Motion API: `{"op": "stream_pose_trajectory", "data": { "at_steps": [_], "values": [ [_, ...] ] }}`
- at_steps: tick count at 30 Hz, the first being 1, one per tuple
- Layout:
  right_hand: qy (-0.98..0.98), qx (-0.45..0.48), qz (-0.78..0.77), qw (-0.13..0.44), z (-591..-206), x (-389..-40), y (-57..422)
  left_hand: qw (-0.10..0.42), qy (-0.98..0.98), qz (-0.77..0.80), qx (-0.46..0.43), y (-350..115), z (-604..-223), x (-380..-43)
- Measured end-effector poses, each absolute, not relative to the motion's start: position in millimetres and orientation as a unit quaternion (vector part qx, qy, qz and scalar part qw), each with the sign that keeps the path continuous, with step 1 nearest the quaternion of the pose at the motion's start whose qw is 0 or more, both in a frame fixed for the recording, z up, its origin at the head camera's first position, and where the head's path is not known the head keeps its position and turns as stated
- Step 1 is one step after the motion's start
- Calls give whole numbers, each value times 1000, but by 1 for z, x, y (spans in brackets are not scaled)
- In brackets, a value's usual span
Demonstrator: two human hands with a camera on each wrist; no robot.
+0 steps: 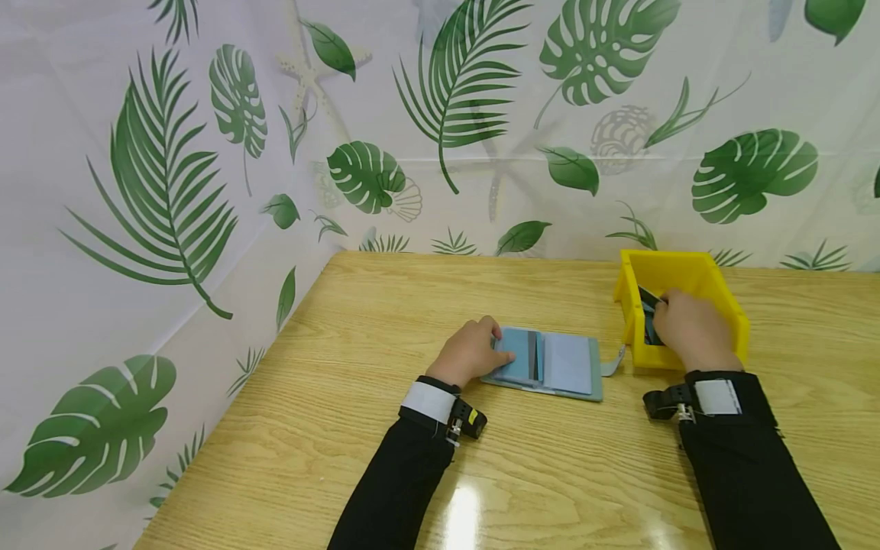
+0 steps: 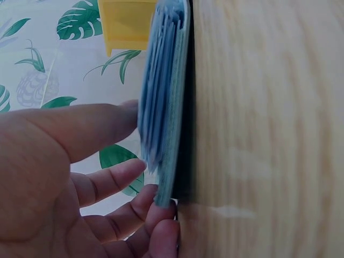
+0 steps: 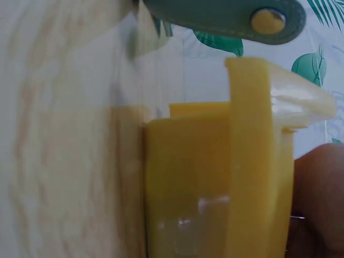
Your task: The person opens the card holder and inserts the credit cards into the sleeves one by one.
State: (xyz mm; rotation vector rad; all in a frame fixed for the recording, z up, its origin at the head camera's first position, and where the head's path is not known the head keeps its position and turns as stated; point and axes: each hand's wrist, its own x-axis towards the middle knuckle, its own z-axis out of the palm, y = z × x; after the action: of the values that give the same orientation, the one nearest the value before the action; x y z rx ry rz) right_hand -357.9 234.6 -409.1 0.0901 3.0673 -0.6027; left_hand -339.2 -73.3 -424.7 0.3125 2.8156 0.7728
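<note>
Black sleeves (image 1: 392, 481) sit nearest the head cam, a sm. black wrist unit (image 1: 473, 422) strapped at each cuff. Ahead of them, the blue-green card holder (image 1: 553, 368) lies open on the table (image 1: 550, 466), its L edge in the left hand (image 1: 467, 355). L grip = clamped on that edge: thumb (image 2: 102, 129) on the pocket pages (image 2: 156, 91), other fingertips at the cover's rim, as seen in the L wrist view. Just R of the thumb, a blue insert w/ a dark stripe (image 1: 532, 355); beyond it, the facing pale page.

Handling (my guess): holder's light, cover semi-stiff, pages thin, floppy & prob. a bit slippery, so they could fan or slide. Not very fragile, tho pockets might crease. Best hold = outer edge, cover + pages pinched tog., clear of pocket mouths.

Farthest from the L grip, the strap (image 1: 613, 365) sticks out R twd the yellow bin (image 1: 653, 359); its metal snap (image 3: 269, 21) shows in the R wrist view. Right hand (image 1: 697, 332) is down inside the bin, fingers curled at some cards (image 1: 648, 317) by the wall on its L; can't tell if it's pinching one, fingertips mostly hidden. Behind both hands, leaf-print backdrop (image 1: 481, 176).
</note>
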Motion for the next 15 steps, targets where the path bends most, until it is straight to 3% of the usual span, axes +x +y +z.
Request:
{"op": "stream_pose_trajectory", "data": {
  "at_steps": [6,15],
  "values": [
    [969,25,-204,-134,-400,-354,227,98,954,260,109,-73,-423,-339],
    [956,5,-225,-188,-387,-349,218,100,954,263,107,-73,-424,-338]
  ]
}}
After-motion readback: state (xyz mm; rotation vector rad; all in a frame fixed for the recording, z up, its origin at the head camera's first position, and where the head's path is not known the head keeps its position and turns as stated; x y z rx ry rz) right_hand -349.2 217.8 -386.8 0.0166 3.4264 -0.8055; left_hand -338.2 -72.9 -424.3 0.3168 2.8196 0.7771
